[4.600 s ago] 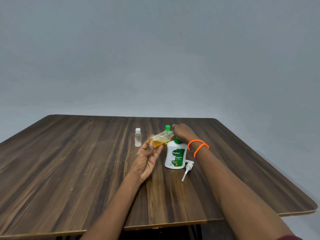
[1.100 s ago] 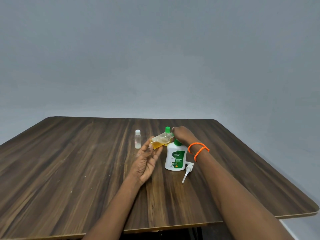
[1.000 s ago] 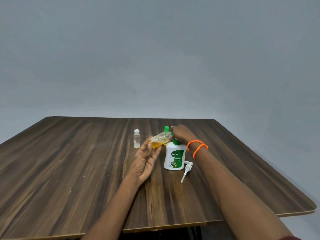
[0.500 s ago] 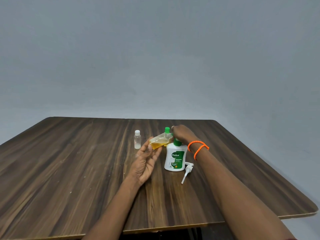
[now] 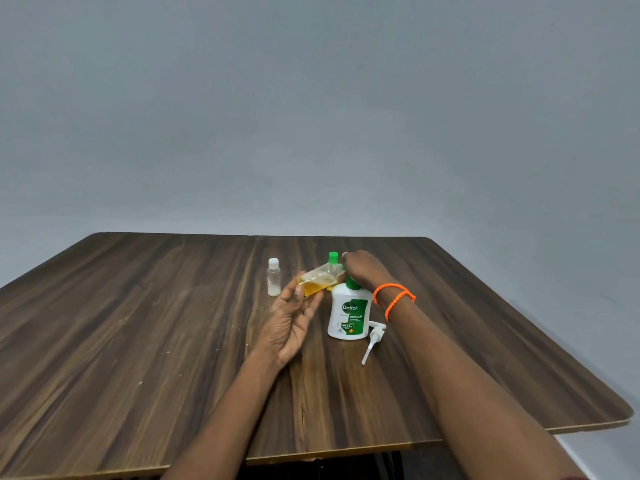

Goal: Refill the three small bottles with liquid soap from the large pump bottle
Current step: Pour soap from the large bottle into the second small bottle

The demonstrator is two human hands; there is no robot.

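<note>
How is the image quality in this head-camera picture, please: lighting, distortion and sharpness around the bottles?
Head view: soft, even light with faint shadows; wide-angle bending at the table edges; the tilted small bottle between both hands is slightly soft, while the pump bottle label reads clearly.

table: dark wood-grain, rounded corners | wall: plain grey | bracelets: orange, 2x

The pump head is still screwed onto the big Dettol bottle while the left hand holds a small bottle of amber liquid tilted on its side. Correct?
Not quite. In the head view the pump head is off and lies on the table beside the Dettol bottle. The rest holds: the left hand holds the small bottle of amber liquid tilted.
</note>
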